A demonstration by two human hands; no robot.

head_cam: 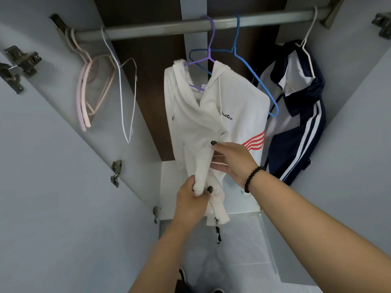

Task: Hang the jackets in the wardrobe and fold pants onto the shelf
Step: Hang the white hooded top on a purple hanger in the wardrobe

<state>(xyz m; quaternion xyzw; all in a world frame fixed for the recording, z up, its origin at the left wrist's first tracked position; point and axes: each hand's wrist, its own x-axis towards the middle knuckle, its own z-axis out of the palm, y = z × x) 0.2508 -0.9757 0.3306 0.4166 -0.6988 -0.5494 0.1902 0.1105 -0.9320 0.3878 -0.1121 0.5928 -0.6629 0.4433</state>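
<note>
Nearest us are our two forearms, reaching up into the wardrobe from the bottom of the head view. Our left hand (193, 196) has its fingers & thumb curled round a bunched fold of the white hooded jacket (213, 123) near its lower front edge, gripping it tight. Our right hand (230, 160), w/ a dark bead bracelet (252, 178) at the wrist, sits just above the left one, fingers mostly straight & slipped against the jacket's front opening, thumb lying on the cloth; can't tell if it pinches anything. The white jacket hangs on a purple hanger (208, 49) hooked over the grey rail (169, 27), roughly mid-rail, front open, red stripes on the side toward the right, zip pull dangling below our left hand. Just right of it on the rail is a bare blue hanger (254, 75), partly behind the jacket's shoulder. Further right along the rail, a navy & white jacket (300, 119) hangs on a white hanger (307, 49), slumped against the wardrobe's side wall. Left of the white jacket on the rail: a bare white wire hanger (124, 98), then pink hangers (86, 92) bunched at the rail's left end. Below the rail, behind the jacket hem, a pale shelf (243, 204).
</note>
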